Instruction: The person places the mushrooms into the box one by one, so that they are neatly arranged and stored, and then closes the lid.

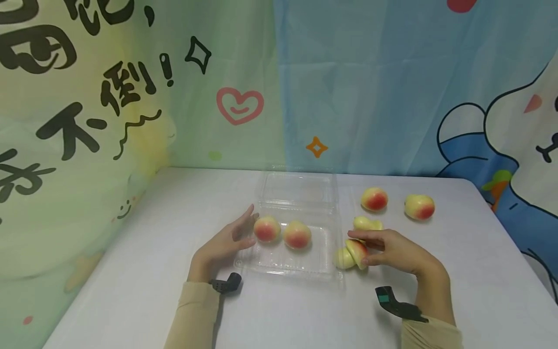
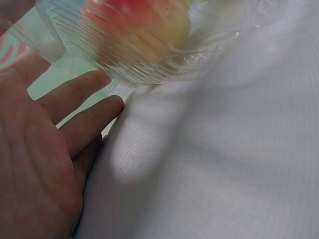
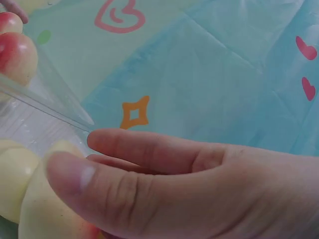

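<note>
A clear plastic clamshell box (image 1: 279, 264) lies with its lid folded back. Two yellow-and-red peaches (image 1: 297, 235) sit side by side in its base. My left hand (image 1: 222, 245) is at the box's left side, fingers extended and thumb tip at the rim; in the left wrist view the fingers (image 2: 82, 122) lie along the ribbed wall. At the box's right edge, my right hand (image 1: 394, 249) holds a tilted peach (image 1: 357, 253) between thumb and fingers. It leans against a paler peach (image 1: 344, 259). In the right wrist view, the thumb (image 3: 99, 186) covers part of the held peach.
Pale yellow fruit (image 1: 366, 223) lies just behind the right hand, partly hidden by it. Two more peaches, one nearer (image 1: 374, 199) and one farther right (image 1: 420, 207), rest at the back right of the white table (image 1: 131, 291). A printed cloth (image 1: 357, 87) hangs behind the table.
</note>
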A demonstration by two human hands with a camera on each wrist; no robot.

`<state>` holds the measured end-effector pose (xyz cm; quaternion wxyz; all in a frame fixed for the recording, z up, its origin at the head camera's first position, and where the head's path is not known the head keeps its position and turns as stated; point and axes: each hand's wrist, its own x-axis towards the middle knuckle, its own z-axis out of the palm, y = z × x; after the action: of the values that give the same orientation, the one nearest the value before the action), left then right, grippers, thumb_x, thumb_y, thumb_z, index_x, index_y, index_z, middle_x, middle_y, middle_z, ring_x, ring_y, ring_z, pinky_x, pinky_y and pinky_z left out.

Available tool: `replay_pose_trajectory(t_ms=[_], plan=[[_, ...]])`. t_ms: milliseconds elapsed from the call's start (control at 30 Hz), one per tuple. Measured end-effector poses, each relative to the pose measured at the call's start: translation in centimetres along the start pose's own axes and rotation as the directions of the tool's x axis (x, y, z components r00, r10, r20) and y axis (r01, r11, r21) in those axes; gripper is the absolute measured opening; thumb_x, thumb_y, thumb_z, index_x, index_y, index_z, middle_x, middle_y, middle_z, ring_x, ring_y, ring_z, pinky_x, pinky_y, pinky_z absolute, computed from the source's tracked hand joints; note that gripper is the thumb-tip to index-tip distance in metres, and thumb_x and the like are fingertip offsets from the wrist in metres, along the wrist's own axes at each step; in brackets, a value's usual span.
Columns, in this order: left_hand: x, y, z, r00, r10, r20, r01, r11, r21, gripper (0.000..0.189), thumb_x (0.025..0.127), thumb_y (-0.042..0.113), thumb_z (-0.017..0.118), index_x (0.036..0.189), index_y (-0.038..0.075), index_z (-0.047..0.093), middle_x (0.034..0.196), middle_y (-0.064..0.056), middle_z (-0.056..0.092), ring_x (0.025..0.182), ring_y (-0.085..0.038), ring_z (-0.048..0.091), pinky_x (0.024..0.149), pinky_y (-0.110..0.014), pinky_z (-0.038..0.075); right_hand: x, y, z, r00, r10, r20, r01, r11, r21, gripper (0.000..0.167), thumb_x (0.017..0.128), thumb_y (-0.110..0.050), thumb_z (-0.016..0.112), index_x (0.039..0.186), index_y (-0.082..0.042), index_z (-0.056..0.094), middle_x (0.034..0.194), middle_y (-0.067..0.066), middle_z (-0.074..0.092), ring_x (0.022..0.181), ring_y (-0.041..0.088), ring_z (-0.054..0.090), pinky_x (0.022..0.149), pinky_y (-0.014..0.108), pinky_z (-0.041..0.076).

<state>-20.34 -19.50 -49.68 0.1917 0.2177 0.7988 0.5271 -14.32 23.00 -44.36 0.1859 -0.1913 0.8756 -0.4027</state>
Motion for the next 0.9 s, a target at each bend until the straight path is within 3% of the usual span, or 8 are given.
replay_pose_trajectory(t_ms=[100,300,533,767,900], plan=[[0.0,0.1,0.0,1.000,0.001,0.001,-0.001,1.000,0.003,0.088,0.088,0.017,0.067,0.153,0.031,0.010,0.156,0.002,0.027,0.146,-0.013,0.018,0.120,-0.044,0.009,0.1,0.1,0.1,1.000,-0.009,0.010,0.010,1.000,-0.014,0.066,0.078,-0.038,0.074,0.136,-0.013,0.053,0.140,0.008,0.052,0.129,0.024,0.048,0.096,0.008,0.038],[0.0,0.2,0.1,0.999,-0.039,-0.010,0.039,0.998,-0.047,0.088,0.087,0.019,0.069,0.152,0.036,0.011,0.156,0.007,0.028,0.146,-0.010,0.017,0.120,-0.044,0.007,0.3,0.8,0.4,1.000,-0.022,0.018,0.021,1.000,0.021,0.066,0.077,-0.037,0.074,0.136,-0.014,0.053,0.141,0.009,0.052,0.126,0.000,0.045,0.095,0.004,0.033],[0.0,0.0,0.2,0.999,-0.043,-0.017,0.042,0.998,-0.047,0.088,0.087,0.020,0.069,0.151,0.038,0.012,0.155,0.008,0.028,0.146,-0.009,0.019,0.121,-0.044,0.008,0.4,1.3,0.7,1.000,-0.004,0.031,0.002,0.999,0.045,0.068,0.079,-0.034,0.075,0.139,-0.015,0.050,0.142,0.010,0.050,0.129,0.011,0.045,0.095,0.005,0.034],[0.0,0.1,0.1,0.999,-0.041,-0.012,0.041,0.999,-0.037,0.088,0.087,0.021,0.069,0.152,0.036,0.011,0.155,0.008,0.028,0.145,-0.009,0.020,0.121,-0.043,0.010,0.5,1.8,0.9,0.999,-0.016,0.048,0.011,0.995,0.103,0.067,0.079,-0.030,0.076,0.138,-0.013,0.049,0.141,0.013,0.049,0.117,-0.011,0.044,0.095,0.006,0.036],[0.0,0.2,0.1,0.999,-0.040,-0.009,0.040,0.999,-0.034,0.089,0.087,0.021,0.069,0.153,0.033,0.011,0.156,0.006,0.028,0.146,-0.010,0.019,0.120,-0.044,0.010,0.5,2.1,0.9,0.999,-0.009,0.034,0.005,0.994,0.105,0.067,0.078,-0.031,0.077,0.136,-0.014,0.050,0.139,0.013,0.049,0.114,-0.010,0.044,0.095,0.005,0.036]])
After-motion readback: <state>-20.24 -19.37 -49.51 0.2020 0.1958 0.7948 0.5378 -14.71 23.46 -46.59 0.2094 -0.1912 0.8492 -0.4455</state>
